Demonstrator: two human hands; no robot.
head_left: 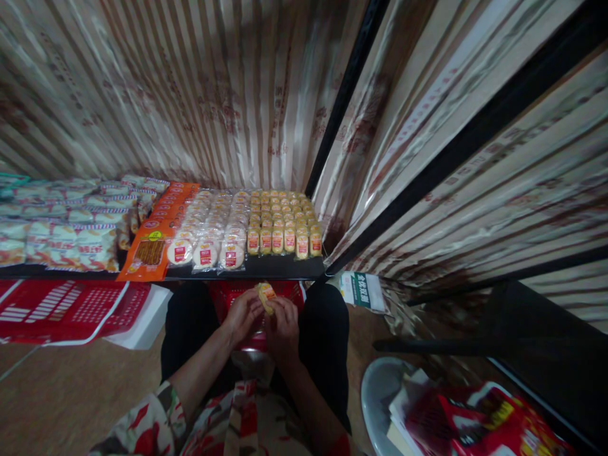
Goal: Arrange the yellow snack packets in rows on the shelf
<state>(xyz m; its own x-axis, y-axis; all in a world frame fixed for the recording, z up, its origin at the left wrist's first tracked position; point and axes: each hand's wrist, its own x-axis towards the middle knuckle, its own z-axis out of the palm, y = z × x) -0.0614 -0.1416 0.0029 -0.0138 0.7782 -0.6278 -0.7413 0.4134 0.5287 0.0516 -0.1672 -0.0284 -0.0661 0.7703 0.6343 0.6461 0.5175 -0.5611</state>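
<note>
Between my knees, my left hand (pixel 243 311) and my right hand (pixel 284 322) together pinch a small yellow wrapped snack cake (pixel 266 296) with an orange and white label. It is held just in front of the shelf edge, above a red basket (pixel 228 292) that my hands partly hide. On the black shelf (pixel 256 269) ahead stand rows of similar yellow wrapped snack cakes (pixel 284 221). Left of them lie rows of round white wrapped cakes (pixel 205 253) with red labels.
Orange snack packets (pixel 147 250) and white snack bags (pixel 71 244) fill the shelf's left part. A red basket with white handle (pixel 85 310) sits below left. At right are a grey round stool (pixel 380 392), red bags (pixel 498 418) and black frame bars (pixel 427 177) before plastic-covered curtains (pixel 213 95).
</note>
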